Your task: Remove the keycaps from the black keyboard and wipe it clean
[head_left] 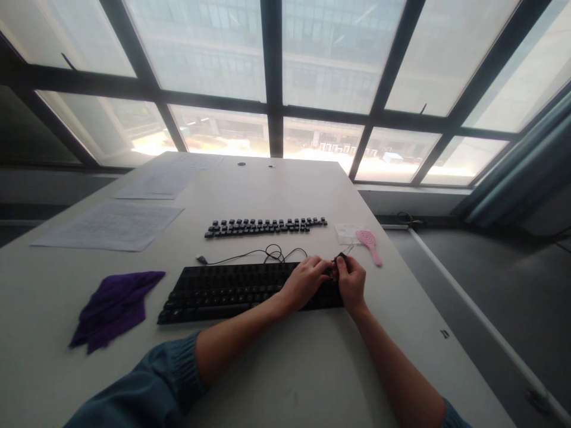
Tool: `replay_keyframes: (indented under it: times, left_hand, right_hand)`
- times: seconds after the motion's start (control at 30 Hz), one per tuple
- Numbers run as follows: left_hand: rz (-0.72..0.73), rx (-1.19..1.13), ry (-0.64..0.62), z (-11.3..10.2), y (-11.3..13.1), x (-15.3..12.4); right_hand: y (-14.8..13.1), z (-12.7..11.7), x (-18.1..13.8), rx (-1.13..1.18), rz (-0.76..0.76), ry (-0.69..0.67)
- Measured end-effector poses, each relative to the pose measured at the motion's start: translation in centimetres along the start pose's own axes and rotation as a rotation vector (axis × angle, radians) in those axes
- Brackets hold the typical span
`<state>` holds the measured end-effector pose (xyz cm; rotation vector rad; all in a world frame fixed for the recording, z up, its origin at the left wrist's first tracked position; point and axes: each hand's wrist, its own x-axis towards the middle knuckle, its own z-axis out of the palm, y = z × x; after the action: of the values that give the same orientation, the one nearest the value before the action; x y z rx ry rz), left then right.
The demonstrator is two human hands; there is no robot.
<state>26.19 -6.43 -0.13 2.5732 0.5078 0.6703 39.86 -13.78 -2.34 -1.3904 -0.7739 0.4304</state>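
A black keyboard (223, 291) lies on the white table (276, 196) in front of me. My left hand (307, 279) rests curled over the keyboard's right end, its fingers bent down onto the keys. My right hand (351, 282) is closed at the keyboard's top right corner, pinching a small dark object (341, 257) that I cannot make out clearly. The two hands touch each other. A row of loose black keycaps (265, 226) sits behind the keyboard. The keyboard's black cable (263, 255) loops between them.
A purple cloth (113, 306) lies left of the keyboard. A pink brush (369, 242) and a small clear bag (347, 233) lie at the right. Paper sheets (111, 224) cover the far left. The table's right edge drops off close to my right hand. Windows stand behind.
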Motion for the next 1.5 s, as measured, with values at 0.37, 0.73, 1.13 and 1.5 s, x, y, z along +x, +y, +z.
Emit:
replay_keyframes:
  times: [0.37,0.73,1.13,1.5]
  left_hand:
    - [-0.007,0.118,0.05,-1.9,1.4,0.4]
    - [-0.217,0.229,0.051,-7.1,-5.6,11.2]
    - [-0.216,0.401,-0.098,-2.2,-10.3,14.0]
    - [-0.172,0.37,-0.05,-3.2,-9.0,13.1]
  right_hand:
    - [0.1,0.4,0.2,0.088,0.078,0.009]
    - [0.2,0.7,0.3,0.131,0.096,-0.007]
    - [0.3,0.5,0.3,0.12,0.087,-0.021]
    - [0.1,0.5,0.1,0.147,0.111,0.007]
